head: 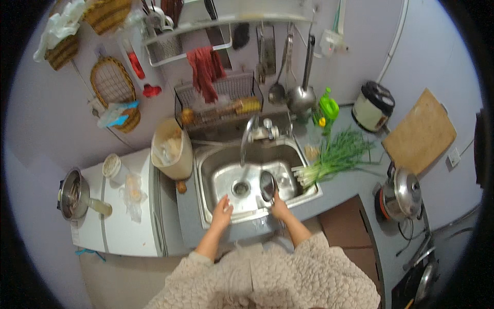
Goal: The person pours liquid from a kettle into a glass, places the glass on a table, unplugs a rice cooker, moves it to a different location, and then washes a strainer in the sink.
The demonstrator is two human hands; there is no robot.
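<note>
My right hand grips a dark, rounded utensil, which looks like a ladle or large spoon, over the front of the stainless steel sink. With nothing in it and its fingers apart, my left hand hovers at the sink's front left edge. Between and beyond the hands lies the round drain. The curved faucet reaches over the basin from the back. A bunch of green onions rests on the counter at the right, its white ends over the sink's rim.
Left of the sink stand a cream bin and a white fridge bearing a metal pot. To the right are a rice cooker, a wooden cutting board and a lidded pot. Behind, utensils hang above a wire basket.
</note>
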